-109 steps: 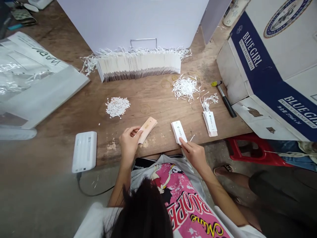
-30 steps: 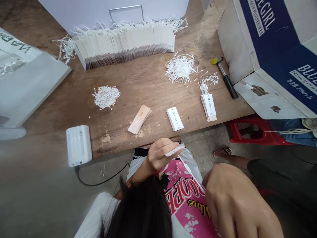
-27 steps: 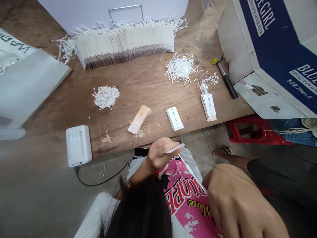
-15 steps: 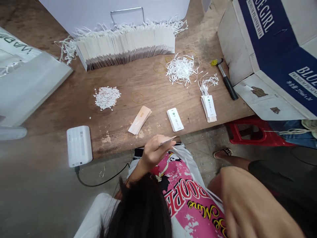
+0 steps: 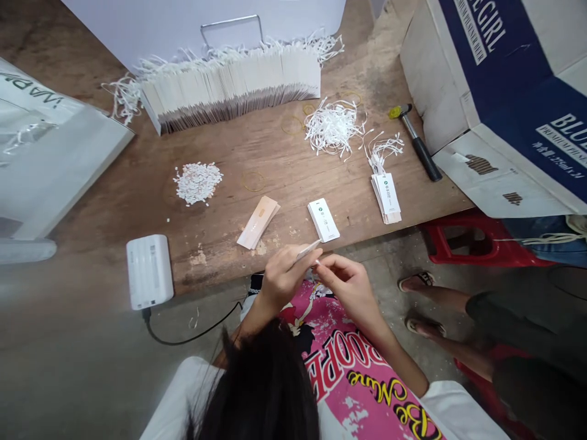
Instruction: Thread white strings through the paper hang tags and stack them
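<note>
In my left hand, fingers closed, a thin white hang tag is held nearly edge-on above my lap. Beside it my right hand pinches the small white end of a string; the rest of that string is hidden by the fingers. Just beyond, at the table's front edge, lies a short stack of white printed tags. A fanned stack of peach-coloured tags is to its left. On the right, strung tags lie with their white cords spread behind them.
A loose heap of white strings and a pile of tiny paper bits lie on the wooden table. A long row of strung tags stands behind. A hammer, beer carton and white power bank flank them. Another person's legs are at right.
My right hand has come from the lower right, where it was large and blurred, up beside the tag in my left hand. The left hand has shifted slightly.
</note>
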The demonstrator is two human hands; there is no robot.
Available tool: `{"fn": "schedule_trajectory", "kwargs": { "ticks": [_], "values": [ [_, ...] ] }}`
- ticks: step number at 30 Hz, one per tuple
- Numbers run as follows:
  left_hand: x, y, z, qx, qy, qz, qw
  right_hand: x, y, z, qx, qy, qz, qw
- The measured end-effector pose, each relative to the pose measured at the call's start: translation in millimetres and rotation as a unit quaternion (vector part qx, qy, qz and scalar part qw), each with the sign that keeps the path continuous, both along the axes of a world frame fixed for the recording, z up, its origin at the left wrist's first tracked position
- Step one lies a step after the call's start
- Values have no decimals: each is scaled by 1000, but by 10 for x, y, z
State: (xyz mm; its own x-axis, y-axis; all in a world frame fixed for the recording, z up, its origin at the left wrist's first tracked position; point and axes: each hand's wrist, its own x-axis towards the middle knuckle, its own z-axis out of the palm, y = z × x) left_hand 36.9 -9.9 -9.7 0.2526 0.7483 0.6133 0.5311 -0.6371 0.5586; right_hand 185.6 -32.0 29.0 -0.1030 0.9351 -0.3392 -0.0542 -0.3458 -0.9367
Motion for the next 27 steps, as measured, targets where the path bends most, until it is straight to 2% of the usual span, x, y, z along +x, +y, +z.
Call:
{"fn": "schedule_trajectory", "kwargs": {
  "ticks": [3, 6, 11, 13, 15, 18, 22, 27],
  "values": [
    [2, 2, 45, -116, -1, -6, 993, 40, 52, 41, 38, -108, -42, 993],
    [-5, -14, 63, -235, -44, -23, 971, 75, 100, 91, 109, -199, -70, 971],
    [28, -76, 24, -322, -129, -11, 938, 70, 206, 147, 237, -280, -49, 929],
    [46, -95, 31, -343, -126, -6, 931, 61, 251, 154, 273, -309, -35, 910],
    [55, -103, 59, -344, -96, -7, 934, 60, 284, 151, 297, -340, -17, 892],
    [56, -94, 113, -304, -57, -21, 951, 76, 302, 136, 313, -387, 16, 867],
    [58, -73, 156, -264, -50, -45, 962, 99, 301, 136, 335, -438, 34, 834],
    [70, -58, 174, -231, -9, -56, 971, 103, 317, 185, 381, -512, 58, 768]
  ]
}}
